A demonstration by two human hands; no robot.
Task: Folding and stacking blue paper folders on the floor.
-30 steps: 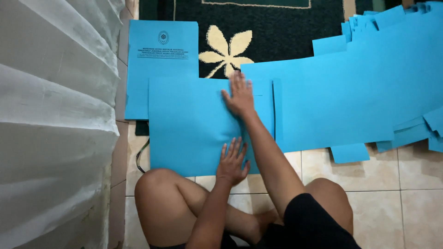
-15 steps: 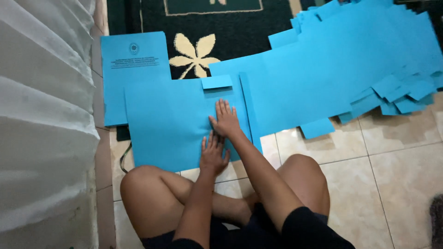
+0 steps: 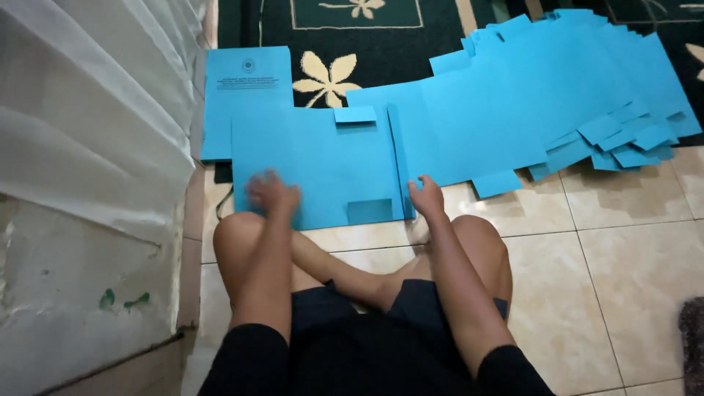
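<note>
Both hands are down on the blue sheet now. Left hand [image 3: 273, 194], blurred, rests on the near left part of the folded blue card folder [image 3: 315, 165]; I cannot tell whether its fingers are spread or curled. Right hand [image 3: 427, 196] sits at the near right corner, fingers curled lightly against the folded side flap [image 3: 397, 158], pinching nothing that I can see. That folder lies flat on the floor, half on tile, half on the dark patterned rug [image 3: 381, 44], just ahead of the person's crossed legs. A small top tab [image 3: 355, 114] stands folded over at its far edge, and a small rectangular flap [image 3: 369, 210] lies at the near edge.

Further left and far, a printed blue cover sheet [image 3: 246, 92] peeks out from under it. To the right, a big fanned spread of blue cut sheets [image 3: 543, 103] overlaps the folder's edge.

Risks, as I read it: the side flap looks only creased, so it could spring back open if the right hand eases off. A careless slide could drag neighbouring sheets along, since they touch. And the rug-to-tile step beneath may bend the card crooked under pressure. White curtain [image 3: 88, 110] hangs close on the left.
</note>
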